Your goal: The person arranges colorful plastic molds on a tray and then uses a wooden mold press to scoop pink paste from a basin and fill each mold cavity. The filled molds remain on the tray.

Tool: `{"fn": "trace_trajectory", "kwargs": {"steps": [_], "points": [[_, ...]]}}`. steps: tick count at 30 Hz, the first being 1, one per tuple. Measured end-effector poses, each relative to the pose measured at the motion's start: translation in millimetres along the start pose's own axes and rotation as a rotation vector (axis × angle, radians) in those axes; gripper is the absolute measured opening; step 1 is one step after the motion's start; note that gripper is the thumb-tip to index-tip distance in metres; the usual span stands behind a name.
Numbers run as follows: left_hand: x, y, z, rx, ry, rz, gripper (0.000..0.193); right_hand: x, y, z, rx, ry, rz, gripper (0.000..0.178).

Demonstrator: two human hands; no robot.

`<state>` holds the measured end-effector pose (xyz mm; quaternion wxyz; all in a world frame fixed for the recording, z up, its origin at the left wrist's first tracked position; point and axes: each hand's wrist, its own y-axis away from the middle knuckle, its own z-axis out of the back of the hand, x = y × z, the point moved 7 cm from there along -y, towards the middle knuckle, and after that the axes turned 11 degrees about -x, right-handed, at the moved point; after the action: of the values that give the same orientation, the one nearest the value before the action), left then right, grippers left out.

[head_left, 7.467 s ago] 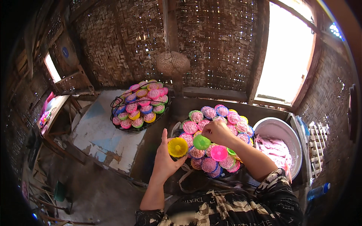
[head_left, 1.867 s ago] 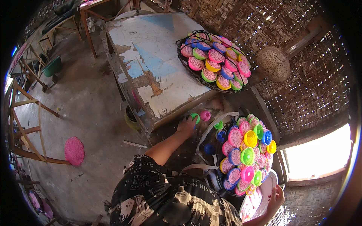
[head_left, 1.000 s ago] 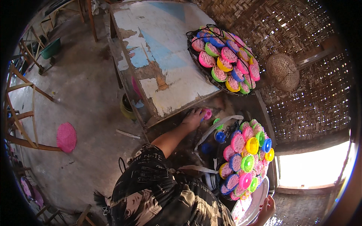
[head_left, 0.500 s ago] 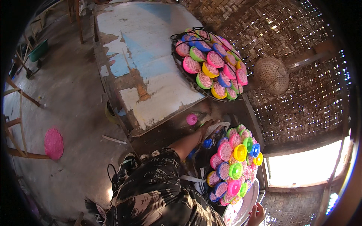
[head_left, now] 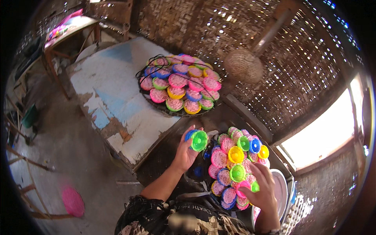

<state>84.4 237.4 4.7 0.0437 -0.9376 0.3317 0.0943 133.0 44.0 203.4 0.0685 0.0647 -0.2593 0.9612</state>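
My left hand (head_left: 182, 153) is closed around small plastic baskets, a green basket (head_left: 199, 141) with a blue one (head_left: 190, 134) behind it. To its right stands a heap of small baskets (head_left: 219, 158) filled with pinkish-white strands. Several baskets without strands lie on top, among them a yellow basket (head_left: 236, 154), a lime-green basket (head_left: 237, 172) and a pink basket (head_left: 243, 188). Over the heap's right side, my right hand (head_left: 263, 188) has its fingers spread, with the thumb at the pink basket. Whether it grips that basket does not show.
A second heap of filled baskets (head_left: 177, 81), with black cord over it, rests on the worn white-and-blue table (head_left: 113, 113). A pale round tub (head_left: 279, 184) stands beside my right hand. A woven hat-like object (head_left: 243, 66) hangs on the bamboo wall. A pink patch (head_left: 73, 201) lies on the floor.
My left hand has come back from beside the heap and now holds green and blue baskets up. The right hand has moved up from the lower edge over the heap. The view has turned.
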Motion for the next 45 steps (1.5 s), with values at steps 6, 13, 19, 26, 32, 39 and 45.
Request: {"fn": "trace_trajectory", "kwargs": {"steps": [6, 13, 19, 26, 32, 39, 45], "points": [[9, 34, -70, 0.086, -0.296, 0.106, 0.059, 34, -68, -46, -0.025, -0.16, 0.182, 0.066], [50, 44, -92, 0.159, -0.341, 0.298, 0.066, -15, -49, -40, -0.044, -0.095, 0.018, 0.071], [0, 2, -64, 0.071, -0.754, -0.084, 0.071, -164, -6, 36, -0.008, 0.055, -0.499, 0.06], [11, -54, 58, -0.251, -1.03, 0.043, 0.038, -233, 50, 3, 0.275, 0.2, -0.648, 0.071], [16, -82, 121, -0.192, -1.273, -0.105, 0.033, -236, 48, -11, 0.308, 0.257, -0.607, 0.074], [43, -113, 153, 0.081, -1.872, -0.137, 0.035, -227, 41, 1, 0.303, 0.184, -0.601, 0.073], [73, -120, 146, 0.226, -2.127, -0.326, 0.039, -198, 65, 41, 0.195, 0.146, -0.581, 0.066]]}}
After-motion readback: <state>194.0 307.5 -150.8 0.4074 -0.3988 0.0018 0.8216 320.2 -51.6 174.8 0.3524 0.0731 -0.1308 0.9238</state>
